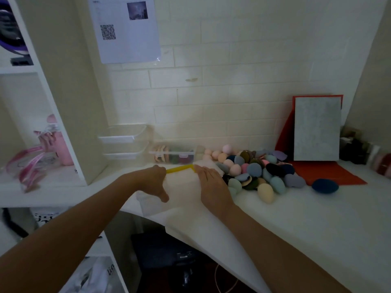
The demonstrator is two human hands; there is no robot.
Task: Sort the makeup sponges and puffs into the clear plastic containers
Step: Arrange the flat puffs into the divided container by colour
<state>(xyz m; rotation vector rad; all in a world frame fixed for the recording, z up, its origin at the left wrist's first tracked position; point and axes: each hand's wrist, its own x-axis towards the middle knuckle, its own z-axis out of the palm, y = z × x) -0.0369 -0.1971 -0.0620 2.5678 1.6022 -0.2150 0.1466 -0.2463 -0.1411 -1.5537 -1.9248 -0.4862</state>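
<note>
Left grip: left hand [151, 180] arched over the left edge of a clear plastic container [182, 188], thumb pointing down its near wall and fingers bent out of sight, so I cannot tell whether they clasp it. Right grip: right hand [211, 182] laid flat, fingers straight, on the container's right side. The container is a frosted, box-shaped item with a yellow strip [179, 168] along its far rim, at the near left edge of the white tabletop [296, 225]. Sponge pile [256, 172]: matte egg and teardrop forms with flat round puffs, pastel and dark, just right of the right hand. One navy sponge [324, 186] lies apart, further right. Far left are stacked clear tubs [124, 140] and beside them a latched box [172, 155] holding puffs. Far right, a red mat [334, 173] and a grey board [317, 127] lean on the white brick wall [232, 92].
</note>
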